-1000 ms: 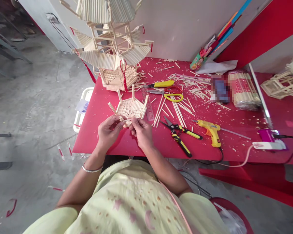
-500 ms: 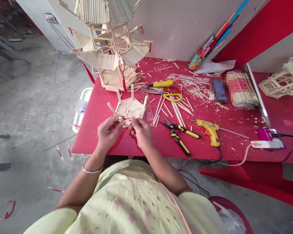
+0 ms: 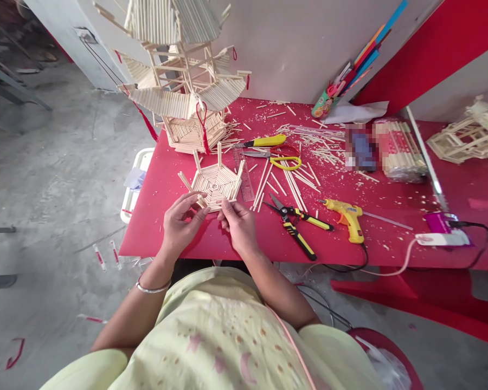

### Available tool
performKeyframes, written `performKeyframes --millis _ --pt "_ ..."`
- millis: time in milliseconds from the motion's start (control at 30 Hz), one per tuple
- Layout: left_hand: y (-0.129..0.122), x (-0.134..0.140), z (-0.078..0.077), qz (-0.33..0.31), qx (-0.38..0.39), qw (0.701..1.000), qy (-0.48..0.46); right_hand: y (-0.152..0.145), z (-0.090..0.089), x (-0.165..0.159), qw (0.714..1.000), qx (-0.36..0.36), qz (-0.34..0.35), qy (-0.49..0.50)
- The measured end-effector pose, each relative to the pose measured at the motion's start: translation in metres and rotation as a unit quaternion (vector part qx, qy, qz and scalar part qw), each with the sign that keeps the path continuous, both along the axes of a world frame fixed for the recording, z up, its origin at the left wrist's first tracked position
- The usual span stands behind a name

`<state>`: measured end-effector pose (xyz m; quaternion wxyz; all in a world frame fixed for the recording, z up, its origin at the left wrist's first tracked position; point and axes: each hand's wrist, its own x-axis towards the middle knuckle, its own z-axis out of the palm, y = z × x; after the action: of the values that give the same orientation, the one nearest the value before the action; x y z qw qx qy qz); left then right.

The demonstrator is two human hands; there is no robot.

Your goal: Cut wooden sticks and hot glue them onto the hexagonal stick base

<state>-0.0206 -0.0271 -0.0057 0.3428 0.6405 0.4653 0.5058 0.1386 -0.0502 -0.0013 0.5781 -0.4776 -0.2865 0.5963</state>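
A hexagonal base of thin wooden sticks [image 3: 215,181] lies on the red table, with short stick posts standing at its corners. My left hand [image 3: 182,221] is closed at the near left corner, its thumb and fingers around a short post there. At the near right edge, my right hand [image 3: 239,223] pinches the base between thumb and fingers. Exactly what lies under the right fingertips is hidden. Just beyond the base stands a tall stick pagoda [image 3: 187,97] with tiered roofs and red tassels. A clear ruler [image 3: 244,181] lies close to the base's right side.
Loose sticks [image 3: 295,187] and shavings litter the red table [image 3: 154,227]. To the right are a yellow utility knife [image 3: 268,141], scissors [image 3: 284,161], cutting pliers [image 3: 296,222], a corded glue gun [image 3: 350,216], bundled sticks [image 3: 400,149] and a power strip [image 3: 441,239].
My right hand has shifted slightly right, widening the gap between the two hands. The left hand stays at the near left corner. The base looks unmoved.
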Motion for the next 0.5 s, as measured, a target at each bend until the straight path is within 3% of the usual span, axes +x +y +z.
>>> performKeyframes --millis 200,367,500 --pt "-0.006 0.005 -0.004 0.007 0.003 1.000 0.004 -0.015 -0.005 0.016 0.999 -0.007 -0.036 -0.016" --pt "-0.024 0.013 -0.007 -0.034 -0.028 0.999 -0.023 -0.027 -0.004 0.021 0.998 -0.007 -0.053 -0.020" --pt "-0.025 0.005 -0.004 0.128 0.011 0.990 -0.053 -0.034 0.002 0.015 1.000 0.003 -0.015 -0.021"
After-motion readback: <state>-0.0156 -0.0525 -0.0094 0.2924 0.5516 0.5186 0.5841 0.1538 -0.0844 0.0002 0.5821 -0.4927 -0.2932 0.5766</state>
